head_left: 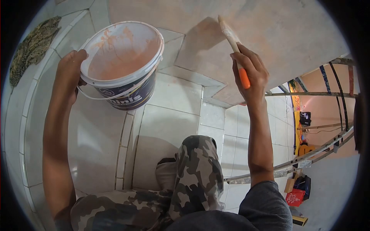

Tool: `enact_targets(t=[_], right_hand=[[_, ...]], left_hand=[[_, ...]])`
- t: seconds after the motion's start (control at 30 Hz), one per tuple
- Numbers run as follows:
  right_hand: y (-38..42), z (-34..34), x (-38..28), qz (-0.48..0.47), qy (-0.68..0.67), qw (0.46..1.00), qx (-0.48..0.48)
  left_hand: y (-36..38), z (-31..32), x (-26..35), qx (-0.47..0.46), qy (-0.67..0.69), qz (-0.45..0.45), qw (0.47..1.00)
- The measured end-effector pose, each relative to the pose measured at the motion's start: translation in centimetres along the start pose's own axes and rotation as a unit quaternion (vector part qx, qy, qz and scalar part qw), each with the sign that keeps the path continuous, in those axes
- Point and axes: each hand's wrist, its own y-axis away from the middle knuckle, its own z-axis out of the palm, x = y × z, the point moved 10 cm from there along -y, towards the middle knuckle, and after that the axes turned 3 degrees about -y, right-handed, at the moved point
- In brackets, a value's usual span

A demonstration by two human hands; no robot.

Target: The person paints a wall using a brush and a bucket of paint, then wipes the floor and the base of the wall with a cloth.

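Note:
My left hand (72, 68) grips the rim of a white paint bucket (133, 86) and tilts its mouth toward me. Peach-coloured paint coats the inside, with drips and smears up the wall, and a dark printed label wraps the outside. A white wire handle hangs across the bucket's front. My right hand (250, 71) is closed around a paintbrush (232, 38) with a pale handle that ends in orange. The brush's bristles point up and left, close to the patchy peach-and-grey wall (269, 23), where the shadow of the brush and hand falls.
White-tiled steps (169, 123) lie beneath me, with my camouflage-trousered knee (198, 165) in the middle. A crumpled patterned cloth (34, 48) rests on the ledge at left. A metal ladder (323, 148) stands at right, beyond it a red bag (295, 197) and a guitar (306, 149) on the lower floor.

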Motion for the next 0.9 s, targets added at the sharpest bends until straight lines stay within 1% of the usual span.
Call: enact_targets(t=[0.03, 0.1, 0.13, 0.23, 0.27, 0.33, 0.47, 0.53, 0.57, 0.63, 0.67, 0.7, 0.73, 0.77, 0.8, 0.83, 0.9], right_hand=[[0.5, 0.1, -0.3, 0.001, -0.001, 1.000, -0.001], [2.1, 2.3, -0.7, 0.013, -0.075, 0.995, -0.072], [3.6, 4.1, -0.4, 0.032, -0.088, 0.988, -0.124], [7.1, 8.7, 0.3, 0.078, -0.150, 0.966, -0.197], [8.1, 9.5, 0.8, 0.078, -0.150, 0.966, -0.196], [10.0, 12.0, 2.8, 0.121, -0.158, 0.950, -0.242], [10.7, 13.5, 5.1, 0.138, -0.177, 0.939, -0.262], [10.8, 14.2, 6.0, 0.154, -0.173, 0.927, -0.296], [10.7, 13.8, 6.1, 0.156, -0.174, 0.926, -0.298], [8.4, 10.4, 5.5, 0.084, -0.139, 0.968, -0.192], [7.2, 8.4, 4.8, 0.074, -0.134, 0.976, -0.154], [6.2, 6.1, 3.7, 0.065, -0.128, 0.983, -0.117], [5.8, 4.5, 3.1, 0.085, -0.103, 0.987, -0.089], [5.6, 3.6, 2.5, 0.062, -0.084, 0.991, -0.079], [6.2, 3.6, 3.0, 0.103, -0.121, 0.983, -0.096], [6.7, 3.6, 3.1, 0.106, -0.117, 0.983, -0.097], [8.3, 5.9, 2.7, 0.091, -0.172, 0.967, -0.167]], left_hand=[[0.2, 0.0, 0.2, 0.000, -0.013, -0.003, 1.000], [-0.2, 0.0, -0.2, -0.004, -0.003, -0.004, 1.000], [-0.4, 0.0, -0.4, -0.008, 0.008, -0.003, 1.000], [-0.1, 0.0, 0.0, 0.001, 0.001, 0.007, 1.000], [-0.1, 0.0, 0.1, 0.002, 0.001, 0.008, 1.000], [-0.2, 0.0, -0.1, -0.003, 0.000, -0.001, 1.000], [-0.2, -0.1, -0.1, 0.001, -0.007, 0.003, 1.000], [0.2, -0.1, 0.6, 0.007, 0.007, 0.004, 1.000], [0.3, 0.1, 0.6, 0.006, 0.006, 0.001, 1.000], [0.3, 0.0, 0.4, 0.012, 0.008, 0.001, 1.000], [0.3, -0.1, 0.2, 0.014, 0.007, -0.005, 1.000], [0.3, -0.2, 0.4, 0.016, 0.011, 0.010, 1.000], [0.2, -0.1, 0.6, 0.015, 0.016, 0.026, 0.999], [0.0, -0.2, 0.2, 0.012, 0.015, 0.021, 1.000], [-0.5, -0.3, -0.5, -0.003, 0.007, 0.006, 1.000], [-0.8, -0.1, -0.9, -0.018, 0.000, -0.007, 1.000], [-0.6, 0.2, -0.7, -0.020, 0.002, -0.007, 1.000]])
